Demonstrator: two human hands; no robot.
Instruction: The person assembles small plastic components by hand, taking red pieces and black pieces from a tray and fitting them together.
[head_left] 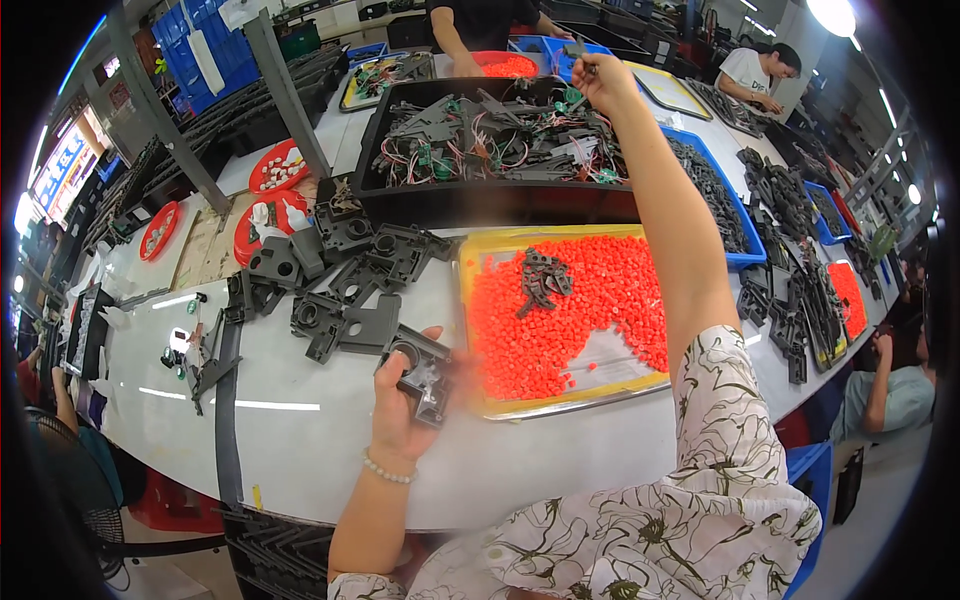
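Near the front edge of the surface (pixel 300 430), the left hand (pixel 400 405) holds a dark grey plastic part (pixel 420 372), its fingers wrapped around the part's lower side and the thumb up by a round opening. Just right of it lies a yellow tray (pixel 480 400) of orange pellets (pixel 600 300), with a small black piece (pixel 542 278) resting on them. Left of the hand sits a loose heap of similar grey parts (pixel 345 280). Farther back, the right hand (pixel 600 80) reaches over a black bin (pixel 450 200) of wired parts (pixel 500 135), its fingers pinching a small dark piece (pixel 580 52). A blue bin (pixel 745 255) stands to the right of the arm.
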